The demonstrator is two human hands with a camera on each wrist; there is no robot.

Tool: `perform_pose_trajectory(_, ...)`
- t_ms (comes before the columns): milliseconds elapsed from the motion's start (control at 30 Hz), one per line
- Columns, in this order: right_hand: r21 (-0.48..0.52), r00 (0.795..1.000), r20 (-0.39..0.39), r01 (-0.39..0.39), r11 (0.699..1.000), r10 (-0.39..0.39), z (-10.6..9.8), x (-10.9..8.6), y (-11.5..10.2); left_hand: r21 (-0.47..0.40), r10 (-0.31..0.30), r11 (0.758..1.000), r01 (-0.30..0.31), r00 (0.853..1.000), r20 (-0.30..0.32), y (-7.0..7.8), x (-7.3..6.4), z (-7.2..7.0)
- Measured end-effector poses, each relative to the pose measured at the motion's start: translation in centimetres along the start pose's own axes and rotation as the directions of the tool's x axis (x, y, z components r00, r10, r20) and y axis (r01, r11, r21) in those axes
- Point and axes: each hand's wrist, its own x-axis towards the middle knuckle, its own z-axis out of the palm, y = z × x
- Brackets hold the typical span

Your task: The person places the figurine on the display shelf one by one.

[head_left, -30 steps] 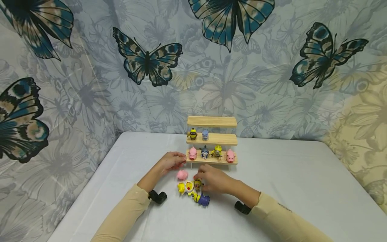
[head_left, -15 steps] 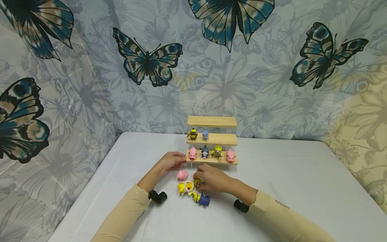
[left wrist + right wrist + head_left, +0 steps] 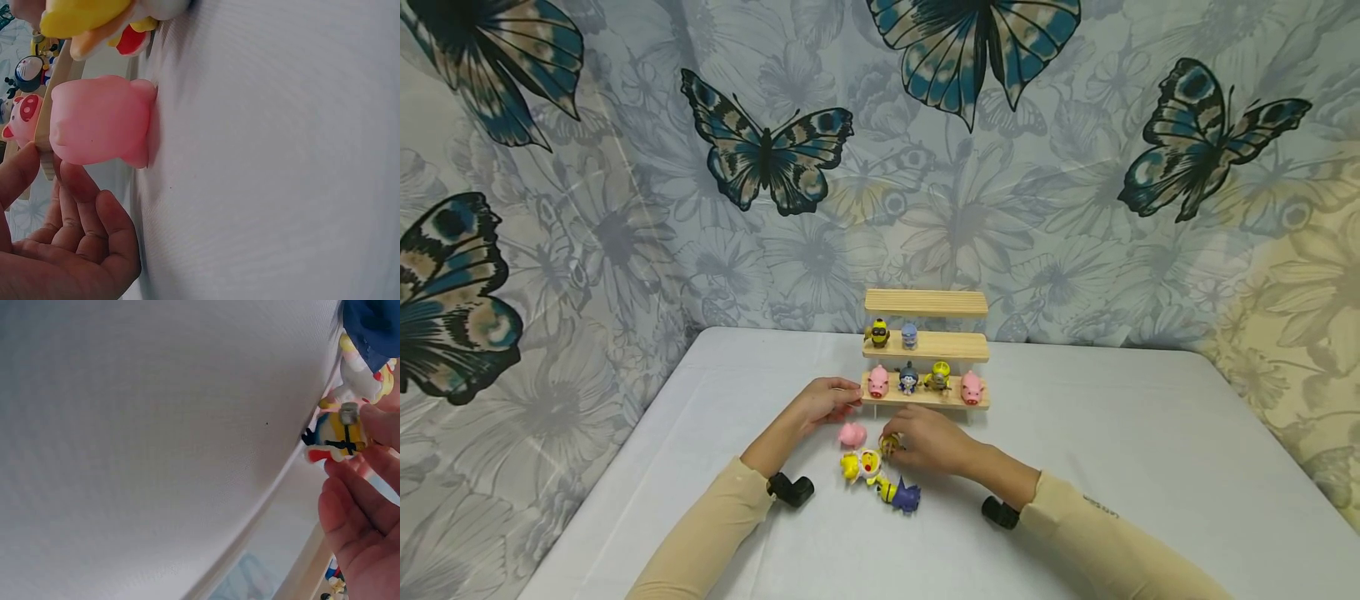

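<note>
My right hand [image 3: 936, 442] pinches a small yellow minion figure [image 3: 340, 431] between thumb and fingers, low over the cloth. It has a grey goggle and dark straps. My left hand [image 3: 826, 402] grips the left end of the wooden tiered shelf's lowest board [image 3: 49, 150], thumb on one side and fingers on the other. Close to these fingers a pink pig [image 3: 103, 122] sits on the cloth, its back to the left wrist camera. Between the hands, a white-and-yellow figure [image 3: 870, 462] lies beside a figure with a yellow part and a purple-blue part [image 3: 901, 495].
On the shelf's lowest board stand two pink pigs, one a red-snouted pig [image 3: 878, 381], with a grey-blue figure [image 3: 908, 379] and a yellow figure [image 3: 939, 375] between them. The middle board [image 3: 955, 345] bears two small figures. White cloth [image 3: 1112, 433] covers the table.
My right hand has drawn the minion figure slightly toward the shelf, away from the figures lying on the cloth. The left hand has stayed at the shelf's end.
</note>
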Motion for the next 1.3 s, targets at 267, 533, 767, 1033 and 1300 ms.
perform_pose_trajectory(267, 0.033, 0.996, -0.082, 0.025, 0.999, -0.022, -0.2, 0.1, 0.3, -0.005, 0.010, 1.000, -0.010, 1.000, 0.010, -0.1, -0.1, -0.2)
perform_pose_trajectory(533, 0.139, 0.995, -0.098, 0.012, 0.990, 0.002, -1.2, 0.2, 0.7, -0.005, 0.015, 1.000, -0.015, 1.000, 0.013, -0.1, 0.1, -0.2)
perform_pose_trajectory(767, 0.244, 0.996, -0.051, -0.060, 0.968, 0.074, -2.7, -0.1, 0.4, -0.010, 0.008, 1.000, -0.008, 1.000, 0.007, -0.1, -0.1, -0.1)
perform_pose_trajectory(1033, 0.277, 0.994, 0.001, -0.102, 0.955, 0.106, -3.7, -0.5, 0.4, -0.019, 0.000, 1.000, 0.000, 1.000, 0.004, -0.2, 0.0, 0.1)
perform_pose_trajectory(1300, 0.329, 0.994, 0.060, -0.102, 0.939, 0.087, -5.0, -0.6, 0.6, -0.024, -0.004, 1.000, 0.004, 1.000, -0.005, 0.0, -0.1, 0.1)
